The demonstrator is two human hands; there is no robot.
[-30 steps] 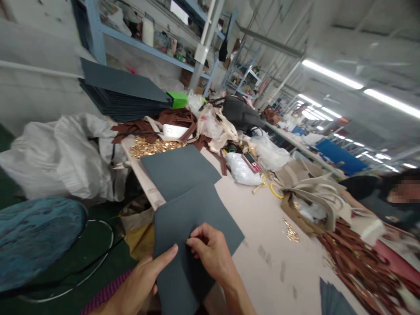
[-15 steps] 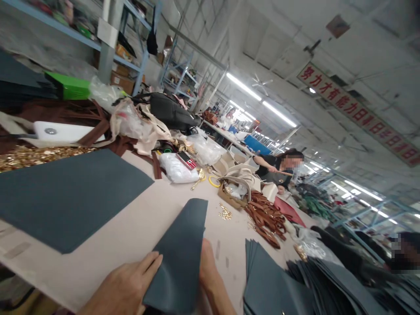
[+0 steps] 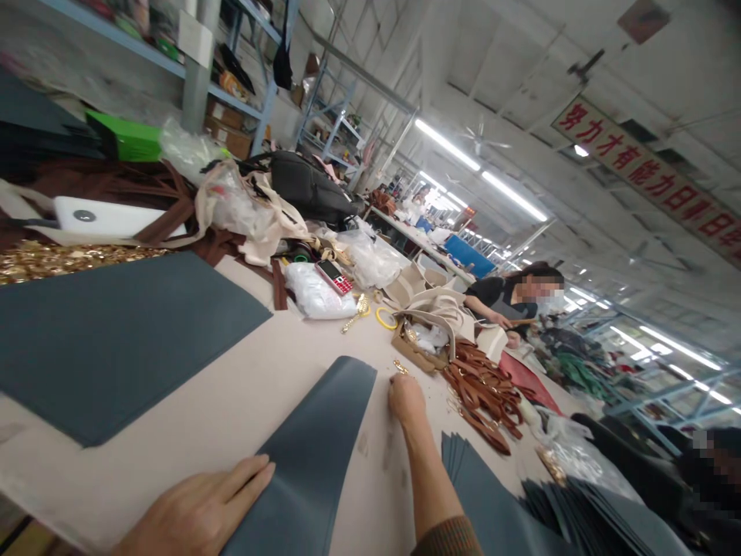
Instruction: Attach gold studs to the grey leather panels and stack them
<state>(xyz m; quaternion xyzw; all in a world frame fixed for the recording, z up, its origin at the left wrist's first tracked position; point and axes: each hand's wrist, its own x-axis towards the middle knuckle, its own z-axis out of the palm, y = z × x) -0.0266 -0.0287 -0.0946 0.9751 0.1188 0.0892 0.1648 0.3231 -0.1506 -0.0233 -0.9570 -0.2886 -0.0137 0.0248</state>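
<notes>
My left hand (image 3: 200, 502) holds the left edge of a folded dark grey-blue leather-like piece (image 3: 312, 440), its fingers together on top and the thumb hidden. That piece lies lengthwise in front of me on the pale table (image 3: 174, 409). My right hand (image 3: 407, 398) is apart from it, down at a small heap of gold metal fittings (image 3: 400, 368). Its fingers are curled together over the heap and cover most of it; whatever is between the fingertips is hidden.
Flat dark sheets (image 3: 127, 340) lie at left, near loose gold hardware (image 3: 69, 259). A stack of dark pieces (image 3: 498, 502) is at right. Beyond stand a cardboard box (image 3: 420, 351), brown straps (image 3: 486, 386) and a red phone (image 3: 334, 276). A co-worker (image 3: 509, 297) is across the table.
My right hand has left the right edge of the folded piece and moved forward and right to the gold fittings. My left hand stays on the piece, slightly further left. The view has shifted a little.
</notes>
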